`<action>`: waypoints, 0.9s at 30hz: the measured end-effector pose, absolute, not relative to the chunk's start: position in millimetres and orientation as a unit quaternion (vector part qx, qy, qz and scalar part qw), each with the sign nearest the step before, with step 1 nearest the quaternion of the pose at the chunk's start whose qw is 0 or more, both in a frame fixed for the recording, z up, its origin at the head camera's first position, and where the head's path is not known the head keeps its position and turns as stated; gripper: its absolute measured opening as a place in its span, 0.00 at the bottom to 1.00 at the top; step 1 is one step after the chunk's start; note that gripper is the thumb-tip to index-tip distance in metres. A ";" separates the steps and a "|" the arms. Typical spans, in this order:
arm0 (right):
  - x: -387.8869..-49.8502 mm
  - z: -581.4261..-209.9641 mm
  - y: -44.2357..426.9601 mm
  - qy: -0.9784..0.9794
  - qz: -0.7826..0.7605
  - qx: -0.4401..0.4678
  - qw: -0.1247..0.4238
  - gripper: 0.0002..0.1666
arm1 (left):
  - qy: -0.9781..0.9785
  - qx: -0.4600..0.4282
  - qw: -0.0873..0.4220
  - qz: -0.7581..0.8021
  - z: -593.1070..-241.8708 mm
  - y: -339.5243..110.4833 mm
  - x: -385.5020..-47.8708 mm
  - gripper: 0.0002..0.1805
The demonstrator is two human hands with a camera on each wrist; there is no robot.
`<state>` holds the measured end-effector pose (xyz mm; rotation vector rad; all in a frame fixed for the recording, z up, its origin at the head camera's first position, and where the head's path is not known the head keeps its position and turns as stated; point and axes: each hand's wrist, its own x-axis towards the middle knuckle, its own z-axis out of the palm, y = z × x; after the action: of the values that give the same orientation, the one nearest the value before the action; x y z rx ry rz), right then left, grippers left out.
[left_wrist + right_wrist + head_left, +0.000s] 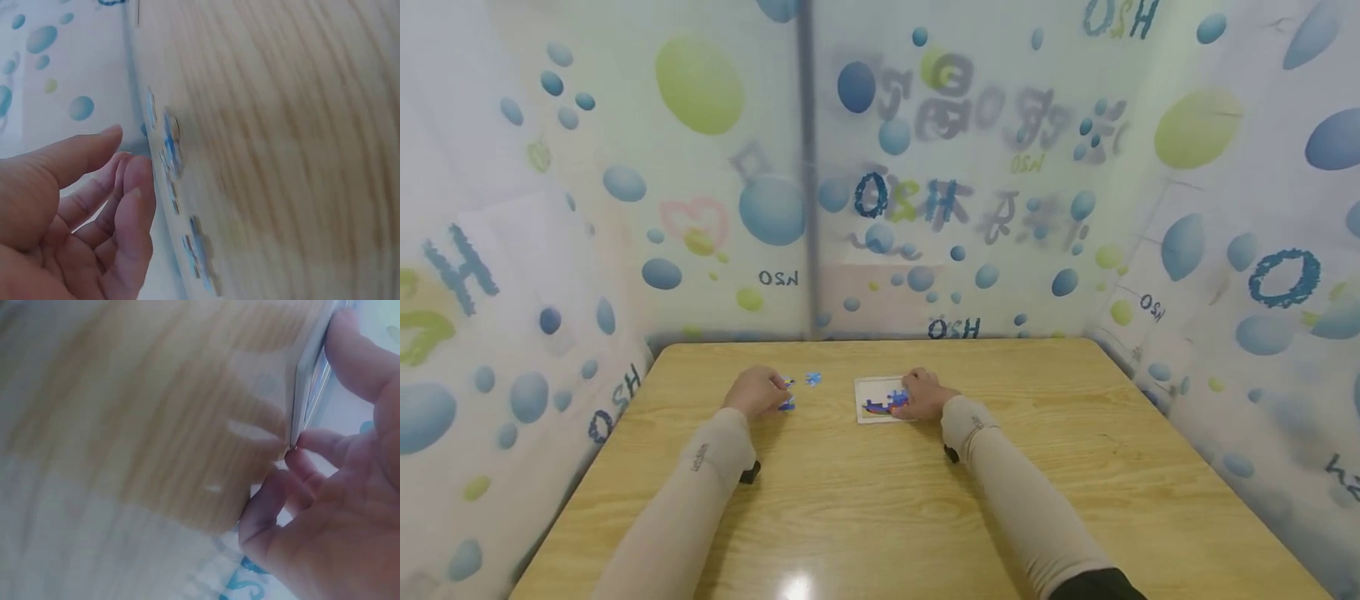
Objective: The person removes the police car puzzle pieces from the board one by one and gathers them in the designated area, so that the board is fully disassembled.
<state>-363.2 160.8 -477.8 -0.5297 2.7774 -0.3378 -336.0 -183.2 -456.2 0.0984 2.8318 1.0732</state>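
Over on the left of the table, my left hand (756,391) hovers beside loose blue jigsaw pieces (787,406). Its fingers curl loosely in the left wrist view, and no piece shows between thumb and fingers; several pieces (172,144) lie flat just past the fingertips. Another blue piece (814,379) lies to the right of that hand. A white-edged puzzle tray (871,386) holds some joined, colourful pieces (886,404). My right hand (927,394) grips the tray's right side, covering part of it. In the right wrist view, thumb and fingertips touch the tray's edge (300,394).
The wooden table (850,517) extends in front of and around both hands. Patterned curtains (887,208) with blue and green spots enclose its back and sides. A dark band (750,472) shows at the left wrist.
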 end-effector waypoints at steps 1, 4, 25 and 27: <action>-362.9 -476.5 163.2 0.963 -0.122 -0.189 0.147 0.46 | 0.936 0.042 0.055 0.346 -455.3 -180.6 -335.5 0.08; -361.4 -473.6 170.4 0.957 -0.144 -0.201 0.155 0.44 | 0.933 0.065 0.058 0.349 -457.0 -169.9 -336.0 0.09; -363.0 -477.7 172.5 0.954 -0.184 -0.191 0.140 0.36 | 0.962 0.138 0.028 0.232 -474.7 -33.9 -355.8 0.16; -363.6 -475.0 171.4 0.955 -0.186 -0.190 0.134 0.36 | 0.963 0.139 0.030 0.230 -476.0 -26.8 -358.9 0.17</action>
<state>-363.6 171.4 -475.0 -0.5497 2.7665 -0.5404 -358.9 -26.8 -476.0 0.4271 2.9677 0.7081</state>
